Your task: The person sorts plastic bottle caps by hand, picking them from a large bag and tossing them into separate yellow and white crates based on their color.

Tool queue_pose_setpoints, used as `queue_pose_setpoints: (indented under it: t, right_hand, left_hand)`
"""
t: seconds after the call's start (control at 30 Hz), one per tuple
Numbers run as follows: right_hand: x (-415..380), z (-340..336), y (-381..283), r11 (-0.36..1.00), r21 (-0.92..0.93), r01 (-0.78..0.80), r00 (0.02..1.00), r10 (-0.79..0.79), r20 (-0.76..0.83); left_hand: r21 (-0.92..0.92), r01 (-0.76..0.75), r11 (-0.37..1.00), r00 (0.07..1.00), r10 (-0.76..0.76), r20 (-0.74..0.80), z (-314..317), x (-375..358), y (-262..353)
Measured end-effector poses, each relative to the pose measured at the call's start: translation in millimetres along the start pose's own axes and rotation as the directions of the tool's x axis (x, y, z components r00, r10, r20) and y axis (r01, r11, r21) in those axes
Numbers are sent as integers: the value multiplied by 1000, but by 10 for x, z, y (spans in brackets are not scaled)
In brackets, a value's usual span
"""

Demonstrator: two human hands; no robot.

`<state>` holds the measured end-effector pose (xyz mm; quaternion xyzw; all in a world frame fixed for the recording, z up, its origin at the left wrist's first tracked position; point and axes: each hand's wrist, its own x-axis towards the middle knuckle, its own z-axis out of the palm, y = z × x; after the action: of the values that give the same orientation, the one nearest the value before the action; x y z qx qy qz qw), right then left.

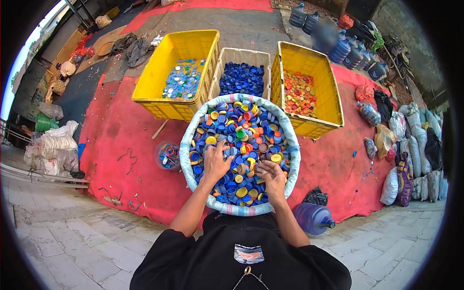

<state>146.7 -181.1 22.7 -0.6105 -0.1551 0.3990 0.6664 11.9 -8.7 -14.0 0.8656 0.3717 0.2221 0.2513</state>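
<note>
A round basket with a pale blue wrapped rim [185, 145] is in front of my body, full of mixed plastic bottle caps [242, 192], mostly blue with yellow, orange, red and green ones. My left hand [217, 162] is over the left middle of the heap, its thumb and finger around a pale blue-grey bottle cap [232, 151]. On the right side of the heap rests my right hand [272, 179], its fingers loosely bent and apart among the caps. I make out no cap held in it; the undersides of its fingers are hidden.
Beyond the basket stand a yellow crate [145, 92] with pale caps, a whitish crate [216, 77] with blue caps and a yellow crate [309, 123] with orange-red caps. A small tub [167, 155] sits left, a large water bottle [311, 218] lies right. Filled sacks [418, 140] line the right.
</note>
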Motion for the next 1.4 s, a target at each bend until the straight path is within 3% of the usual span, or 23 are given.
queue_pose_setpoints:
  t: [0.1,0.27,0.4,0.6,0.63,0.7,0.73,0.77,0.8,0.83,0.87,1.0,1.13,1.27,1.4]
  right_hand:
    - [-80,34,82,1000,-21,3,998,-2,55]
    - [-85,36,105,997,-72,27,997,-21,81]
    - [-95,-2,78,993,-114,16,998,-8,67]
    - [-39,-6,152,984,-166,59,996,-48,72]
    - [-10,3,133,963,-250,101,993,-82,86]
    - [86,65,80,897,-403,180,982,-142,122]
    - [151,104,58,846,-470,252,967,-201,157]
    - [222,141,42,784,-532,319,947,-254,195]
    - [298,185,28,714,-586,384,923,-302,237]
    - [380,236,16,635,-631,446,894,-347,283]
    - [476,304,16,577,-621,531,845,-418,334]
    - [749,605,21,336,-670,662,742,-419,523]
    - [890,819,125,116,-742,660,736,-298,608]
    - [965,836,291,66,-746,663,726,-299,619]
    - [961,888,284,13,-784,620,762,-248,598]
  left_hand:
    - [48,-49,998,998,50,-26,48,51,20]
    - [54,6,999,996,-11,87,82,159,46]
    - [52,-32,998,993,26,114,86,184,28]
    - [24,-89,996,996,89,27,100,158,36]
    - [-140,8,990,1000,-9,-5,72,162,53]
    - [-452,180,874,977,-212,-19,-36,154,68]
    - [-637,232,735,958,-285,20,-140,156,94]
    - [-855,286,433,921,-370,120,-244,139,135]
    - [-937,278,211,901,-395,179,-329,109,113]
    - [-968,251,-23,883,-403,239,-428,83,86]
    - [-965,238,-109,878,-400,261,-515,36,92]
    - [-875,153,-460,870,-357,339,-582,-135,-37]
    - [-859,137,-493,818,-433,379,-553,-244,-111]
    - [-853,134,-505,805,-446,391,-555,-311,-177]
    - [-922,175,-346,777,-527,345,-550,-327,-213]
